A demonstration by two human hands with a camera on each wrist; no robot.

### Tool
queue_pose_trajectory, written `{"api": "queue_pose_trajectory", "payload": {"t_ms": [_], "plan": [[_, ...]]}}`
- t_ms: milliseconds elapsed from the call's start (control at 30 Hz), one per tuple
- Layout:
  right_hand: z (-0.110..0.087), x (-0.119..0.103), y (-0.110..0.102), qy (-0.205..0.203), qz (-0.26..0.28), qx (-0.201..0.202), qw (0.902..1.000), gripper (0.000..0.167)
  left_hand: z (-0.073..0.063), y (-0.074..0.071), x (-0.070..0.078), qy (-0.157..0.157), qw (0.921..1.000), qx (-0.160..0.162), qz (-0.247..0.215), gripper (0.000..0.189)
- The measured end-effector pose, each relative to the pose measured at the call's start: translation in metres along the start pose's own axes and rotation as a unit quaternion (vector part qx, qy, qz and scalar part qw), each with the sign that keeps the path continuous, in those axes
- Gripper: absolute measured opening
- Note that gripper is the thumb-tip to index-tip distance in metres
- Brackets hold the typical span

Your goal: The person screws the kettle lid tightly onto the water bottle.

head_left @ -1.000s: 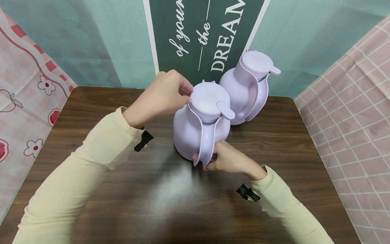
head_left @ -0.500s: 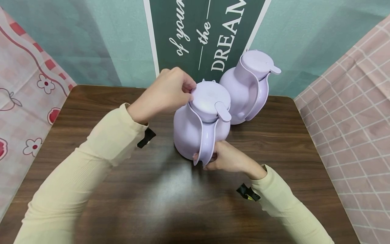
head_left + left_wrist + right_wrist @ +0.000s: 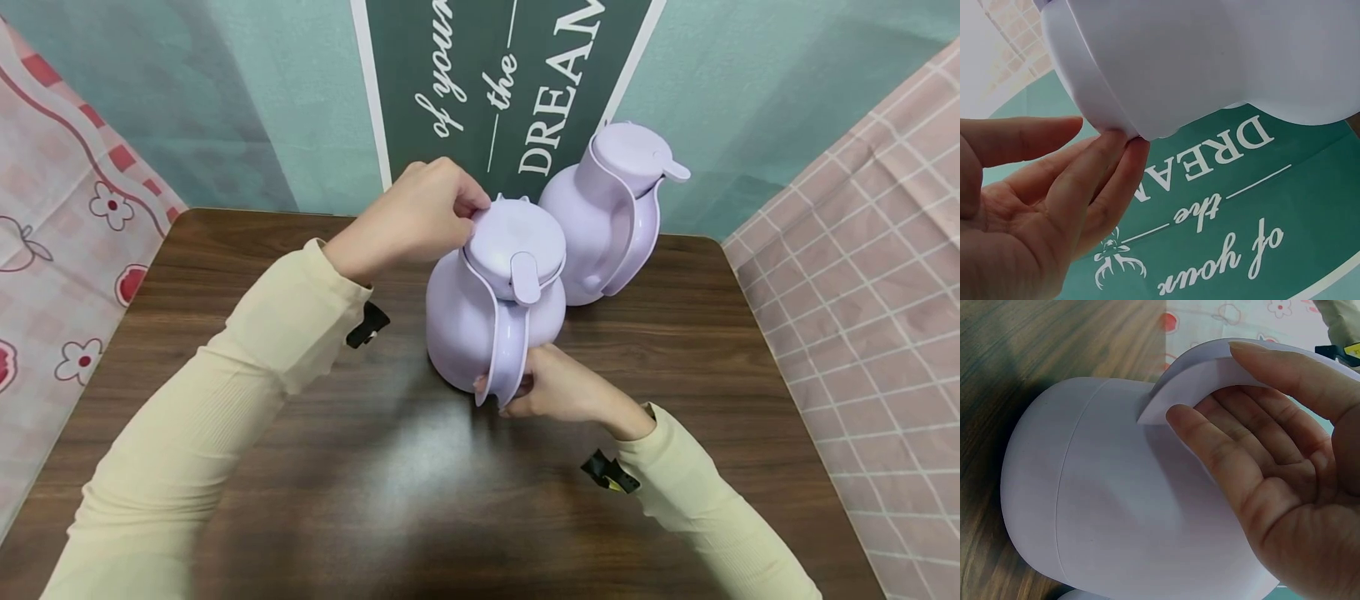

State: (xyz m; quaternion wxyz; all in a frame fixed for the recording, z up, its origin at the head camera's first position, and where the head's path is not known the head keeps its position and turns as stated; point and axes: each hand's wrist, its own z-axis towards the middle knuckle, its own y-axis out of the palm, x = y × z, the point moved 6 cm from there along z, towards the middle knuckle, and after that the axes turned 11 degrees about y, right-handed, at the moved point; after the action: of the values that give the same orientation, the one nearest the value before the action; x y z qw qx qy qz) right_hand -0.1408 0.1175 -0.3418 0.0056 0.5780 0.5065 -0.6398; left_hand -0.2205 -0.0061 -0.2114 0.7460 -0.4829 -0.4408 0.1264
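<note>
A lilac thermos jug [image 3: 461,325] stands upright on the brown wooden table [image 3: 405,517]. At the left edge of its round lid [image 3: 513,233], my left hand [image 3: 423,208] pinches the rim with fingertips and thumb; the left wrist view shows the fingertips against the lid [image 3: 1079,69]. The lid's small tab [image 3: 525,279] points toward me, close over the handle [image 3: 510,346]. Low on that handle, my right hand [image 3: 558,383] grips it, with the fingers curled round behind, as the right wrist view also shows at the handle [image 3: 1191,378].
Just behind and right of the jug stands a second lilac thermos jug [image 3: 577,208], its tab pointing right. A teal backdrop with a dark green lettered panel [image 3: 480,150] rises behind the table. Patterned cloths flank both sides, a pink checked one [image 3: 885,275] at right.
The lid has turned, its tab swinging from the right to the left over the handle. My left hand has shifted slightly right and up with the rim. The right hand stays put.
</note>
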Motion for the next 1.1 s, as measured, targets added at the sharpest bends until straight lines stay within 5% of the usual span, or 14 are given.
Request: {"api": "queue_pose_trajectory", "payload": {"t_ms": [433, 767, 1100], "plan": [[-0.001, 0.002, 0.002, 0.013, -0.002, 0.004, 0.9999, 0.032, -0.009, 0.0, -0.002, -0.049, 0.9984, -0.016, -0.02, 0.027], [-0.002, 0.004, 0.002, 0.037, -0.005, 0.011, 0.9992, 0.032, -0.024, 0.001, 0.007, -0.006, 0.9999, -0.002, 0.016, 0.017], [-0.002, 0.003, 0.003, 0.028, -0.004, 0.01, 0.9995, 0.03, -0.019, 0.003, 0.007, 0.017, 0.9992, -0.001, 0.036, 0.027]]}}
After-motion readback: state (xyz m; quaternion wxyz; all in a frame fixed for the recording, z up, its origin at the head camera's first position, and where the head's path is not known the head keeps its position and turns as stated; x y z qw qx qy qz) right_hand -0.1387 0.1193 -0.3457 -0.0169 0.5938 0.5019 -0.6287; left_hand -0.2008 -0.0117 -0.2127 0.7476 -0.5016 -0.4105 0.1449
